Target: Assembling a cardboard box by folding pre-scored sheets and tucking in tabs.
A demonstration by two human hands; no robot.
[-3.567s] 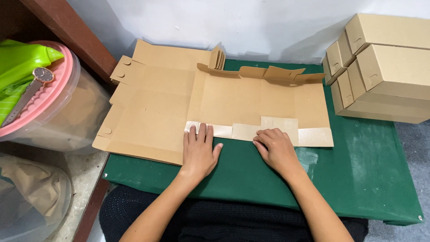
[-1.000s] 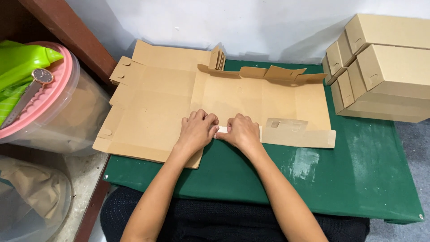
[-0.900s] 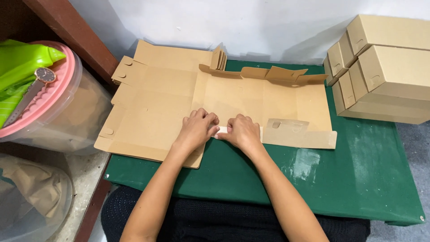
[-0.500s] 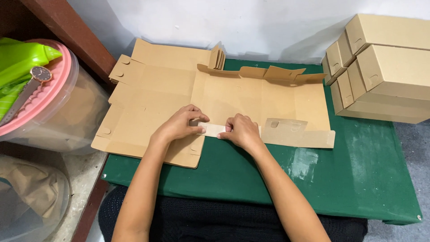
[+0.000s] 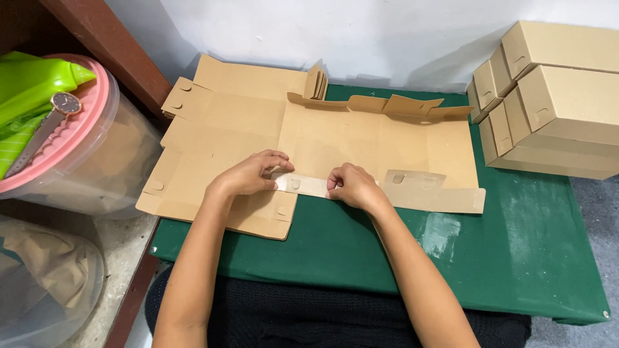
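Our left hand [image 5: 248,175] presses down on the near flap [image 5: 308,185] of the flat cardboard box blank [image 5: 335,138], fingers curled and fingertips pinching the flap's left end, while our right hand [image 5: 351,187] sits just beside it, half closed, with thumb and fingers clamping the same narrow strip at its right end. The flap is folded back over the panel and lies flat between the two hands; to the right of our right hand a further stretch of folded flap [image 5: 431,191] with two small tab cut-outs runs on toward the right end of the blank. The blank lies unfolded across the middle of the bench [image 5: 516,258], which is covered in green cloth, and reaches from near the front-left area to the back edge, where its far flaps [image 5: 374,105] stand slightly raised against the white wall [image 5: 361,32]. Beneath and to the left of it lies a second flat blank [image 5: 213,122], which overhangs the bench's left edge. At the back-right corner of the bench stands a stack of assembled cardboard boxes [image 5: 554,96], well apart from our hands. Off the bench's left edge sits a clear plastic tub with a pink lid [image 5: 84,129], and on that lid rest a green plastic item [image 5: 32,84] and a wristwatch [image 5: 64,103].
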